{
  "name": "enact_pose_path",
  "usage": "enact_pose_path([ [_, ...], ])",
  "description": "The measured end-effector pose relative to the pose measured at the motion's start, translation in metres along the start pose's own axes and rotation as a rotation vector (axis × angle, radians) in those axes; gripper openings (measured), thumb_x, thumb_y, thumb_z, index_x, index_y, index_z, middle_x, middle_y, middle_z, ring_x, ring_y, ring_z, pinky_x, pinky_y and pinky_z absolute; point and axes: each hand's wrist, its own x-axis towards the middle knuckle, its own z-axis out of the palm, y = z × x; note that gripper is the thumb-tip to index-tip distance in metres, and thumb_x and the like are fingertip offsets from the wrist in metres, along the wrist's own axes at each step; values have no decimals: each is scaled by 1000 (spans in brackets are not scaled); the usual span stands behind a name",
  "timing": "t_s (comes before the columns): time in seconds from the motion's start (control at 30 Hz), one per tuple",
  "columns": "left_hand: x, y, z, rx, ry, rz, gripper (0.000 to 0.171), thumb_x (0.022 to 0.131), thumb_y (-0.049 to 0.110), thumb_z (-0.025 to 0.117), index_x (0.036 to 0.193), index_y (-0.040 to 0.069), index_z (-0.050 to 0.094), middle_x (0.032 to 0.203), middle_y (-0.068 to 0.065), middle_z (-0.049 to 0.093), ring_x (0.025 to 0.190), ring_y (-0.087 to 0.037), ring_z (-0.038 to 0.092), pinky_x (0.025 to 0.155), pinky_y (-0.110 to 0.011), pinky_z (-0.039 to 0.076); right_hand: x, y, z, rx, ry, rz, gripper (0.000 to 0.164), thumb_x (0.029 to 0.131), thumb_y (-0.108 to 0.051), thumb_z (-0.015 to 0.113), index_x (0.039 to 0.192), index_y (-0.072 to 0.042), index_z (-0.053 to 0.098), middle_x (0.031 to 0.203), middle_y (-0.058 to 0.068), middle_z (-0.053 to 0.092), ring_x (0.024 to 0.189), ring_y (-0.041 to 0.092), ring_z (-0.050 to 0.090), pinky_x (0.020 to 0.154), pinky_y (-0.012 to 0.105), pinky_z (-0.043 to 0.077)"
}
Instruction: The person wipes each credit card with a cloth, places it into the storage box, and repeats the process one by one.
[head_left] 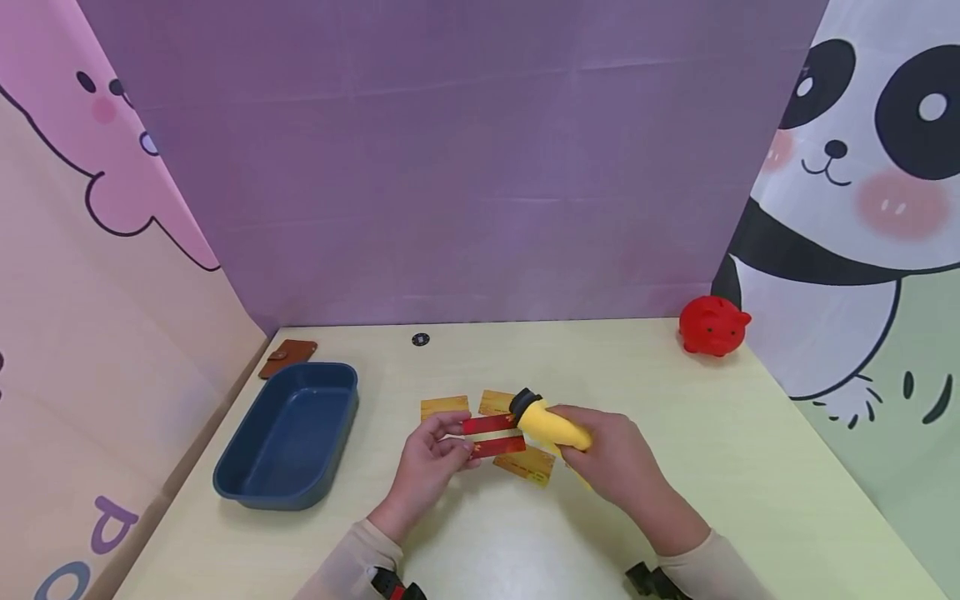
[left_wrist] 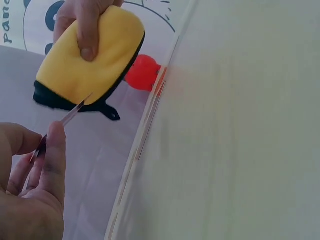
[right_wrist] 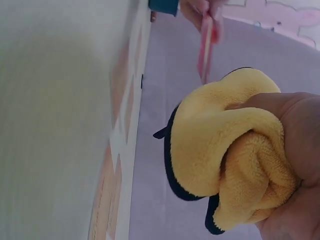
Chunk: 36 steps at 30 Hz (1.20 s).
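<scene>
In the head view my left hand [head_left: 423, 467] pinches a card [head_left: 498, 447] by its left side. Red bands run along the card's upper and lower parts, with a pale strip between; the left wrist view shows it nearly edge-on. My right hand [head_left: 618, 458] grips a folded yellow towel [head_left: 553, 428] with black edging, bunched in the palm in the right wrist view. The towel's black-edged end overlaps the card's right end. Beneath and around the held card, several golden-yellow cards [head_left: 444, 406] lie on the table.
A deep blue tray [head_left: 330, 454] stands on the left, with a brown leather wallet [head_left: 288, 357] behind it. At the table's back edge lies a small black disc [head_left: 421, 339]. A red piggy bank [head_left: 712, 327] sits at the back right, near the panda-printed side wall.
</scene>
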Motion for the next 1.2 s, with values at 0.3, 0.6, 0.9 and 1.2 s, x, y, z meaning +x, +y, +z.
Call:
enact_pose_path([
  [0.3, -2, -1, 6, -11, -72, 12, 46, 100, -7, 65, 144, -4, 51, 124, -30, 53, 103, -29, 71, 89, -47, 62, -4, -17, 17, -161, -29, -113, 48, 75, -1, 89, 117, -21, 80, 112, -2, 78, 86, 16, 68, 71, 36, 57],
  [0.6, -2, -5, 8, -40, -97, 22, 44, 99, -9, 65, 141, 0, 56, 122, -23, 59, 103, -30, 72, 89, -48, 62, -9, -26, 21, -244, -27, -208, 49, 73, -2, 90, 117, -21, 80, 114, -2, 78, 100, 23, 75, 77, 41, 62],
  [0.9, -1, -2, 2, -30, -80, 25, 44, 100, -8, 64, 143, -2, 55, 128, -36, 53, 107, -35, 71, 88, -47, 62, -6, -15, 14, -258, 12, -144, 48, 73, 1, 89, 116, -18, 79, 112, 1, 78, 97, 25, 75, 73, 42, 62],
  [1.2, -1, -5, 5, -52, -113, 36, 47, 99, -6, 67, 143, -5, 51, 125, -35, 52, 102, -29, 71, 89, -48, 62, -9, -22, 18, -276, -7, -197, 50, 73, -2, 91, 117, -20, 79, 118, -1, 77, 103, 25, 74, 79, 43, 63],
])
